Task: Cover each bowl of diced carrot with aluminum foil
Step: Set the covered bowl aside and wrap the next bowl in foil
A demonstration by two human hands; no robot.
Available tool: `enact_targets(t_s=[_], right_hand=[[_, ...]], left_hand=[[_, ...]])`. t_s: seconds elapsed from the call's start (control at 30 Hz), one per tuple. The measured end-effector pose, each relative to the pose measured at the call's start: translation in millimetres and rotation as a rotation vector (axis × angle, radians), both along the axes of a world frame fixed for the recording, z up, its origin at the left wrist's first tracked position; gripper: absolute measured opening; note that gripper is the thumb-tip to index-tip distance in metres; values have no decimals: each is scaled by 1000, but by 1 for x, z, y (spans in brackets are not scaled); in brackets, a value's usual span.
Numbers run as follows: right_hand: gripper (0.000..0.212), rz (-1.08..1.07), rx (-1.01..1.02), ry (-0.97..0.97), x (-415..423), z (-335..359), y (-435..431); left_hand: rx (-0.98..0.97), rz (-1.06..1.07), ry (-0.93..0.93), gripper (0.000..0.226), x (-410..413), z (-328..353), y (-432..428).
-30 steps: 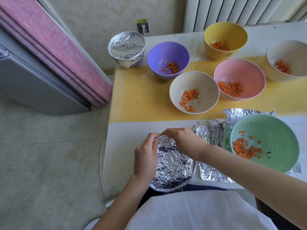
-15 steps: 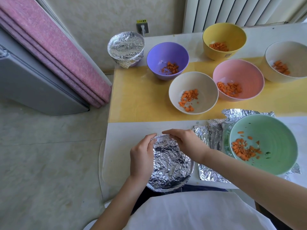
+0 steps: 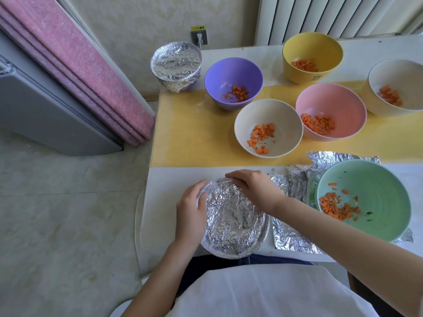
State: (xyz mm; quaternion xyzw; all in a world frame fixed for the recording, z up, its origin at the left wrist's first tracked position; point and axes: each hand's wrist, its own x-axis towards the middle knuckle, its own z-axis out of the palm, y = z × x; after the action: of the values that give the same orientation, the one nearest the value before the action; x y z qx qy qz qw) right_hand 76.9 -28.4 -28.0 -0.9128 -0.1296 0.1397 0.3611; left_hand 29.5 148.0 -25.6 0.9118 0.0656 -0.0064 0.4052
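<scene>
1. White tabletop (image 3: pixel 169 179) with a yellow mat (image 3: pixel 194 133) across its middle; pale wall and radiator behind, person seated at the near edge
2. Round bowl capped in crinkled silver aluminium foil (image 3: pixel 231 216) sits at the near table edge, directly before the person
3. Left hand (image 3: pixel 191 213) cups the capped bowl's left side, fingers curled round the rim; right hand (image 3: pixel 251 188) arches over the far rim, fingertips bent down onto the foil. Both clasp it, neither lies flat
4. Step in hand, as I judge it: crimping the foil edge down around the rim
5. To do it well: steady the bowl with one hand and work the other round the rim in small presses, tucking the skirt under the lip. Thin foil likely tears if dragged, so press rather than pull
6. Already sealed: a second foil-covered bowl (image 3: pixel 176 62) at the far left corner
7. Open, carrot showing: purple bowl (image 3: pixel 229 72), yellow bowl (image 3: pixel 309 46), cream bowl (image 3: pixel 281 115), pink bowl (image 3: pixel 338 99), off-white bowl (image 3: pixel 402 74) at the right edge, and a large green bowl (image 3: pixel 377 191) standing on loose crumpled foil sheets (image 3: pixel 290 241) just right of the hands
</scene>
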Motion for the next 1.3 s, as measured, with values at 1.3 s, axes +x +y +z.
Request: enact_targets(t_s=[1.3], right_hand=[[36, 180, -307, 34, 15, 0, 22]], left_hand=[[-116, 158, 123, 27, -17, -15, -11]])
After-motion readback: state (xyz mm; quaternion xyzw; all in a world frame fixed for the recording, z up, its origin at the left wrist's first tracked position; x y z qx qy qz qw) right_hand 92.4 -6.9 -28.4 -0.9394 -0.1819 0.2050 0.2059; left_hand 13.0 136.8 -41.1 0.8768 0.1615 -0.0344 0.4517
